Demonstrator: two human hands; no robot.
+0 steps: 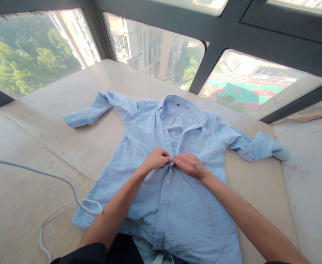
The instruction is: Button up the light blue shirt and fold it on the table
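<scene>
White cable [72, 187], grey window frame [161, 15].

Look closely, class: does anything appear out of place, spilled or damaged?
A pale cable loops in front of the blue shirt's lower corner, beside the left forearm; it looks odd across a laid-out garment. Whether it touches is unclear. Nothing appears spilled or damaged.

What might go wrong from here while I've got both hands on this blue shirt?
The white cable loops by your left forearm and might snag it. Beyond your left hand and right hand, the shirt front gapes, so a button could end up misaligned. The sleeve on your right is bunched and may crease.
</scene>
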